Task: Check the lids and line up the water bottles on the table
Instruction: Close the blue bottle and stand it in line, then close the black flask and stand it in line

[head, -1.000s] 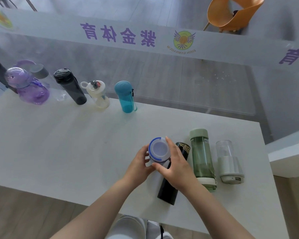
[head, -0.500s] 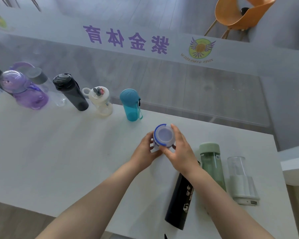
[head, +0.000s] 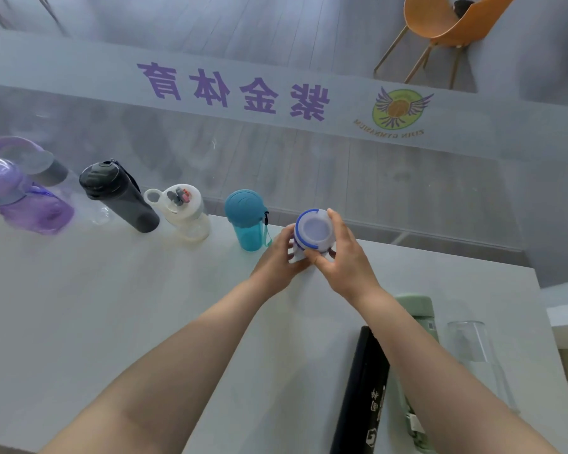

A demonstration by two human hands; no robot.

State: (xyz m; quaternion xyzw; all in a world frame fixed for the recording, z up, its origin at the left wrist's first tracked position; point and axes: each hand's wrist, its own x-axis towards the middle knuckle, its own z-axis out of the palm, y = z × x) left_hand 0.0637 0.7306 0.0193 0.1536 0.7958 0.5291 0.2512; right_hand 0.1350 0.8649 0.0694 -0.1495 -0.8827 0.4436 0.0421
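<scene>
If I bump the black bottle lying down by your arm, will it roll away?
Probably yes. The black bottle lies on its side, looks round and smooth, and the table is flat, so a sideways bump would likely roll it. The green bottle lies close beside it and might stop it that way. It looks stiff, so it shouldn't bend.

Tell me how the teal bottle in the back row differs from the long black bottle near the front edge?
The teal translucent bottle stands upright; the long black opaque bottle lies on its side. The teal one is short and stout with a domed lid, the black one slim and long with white print. Both rest on the white table, untouched by either hand.
</scene>
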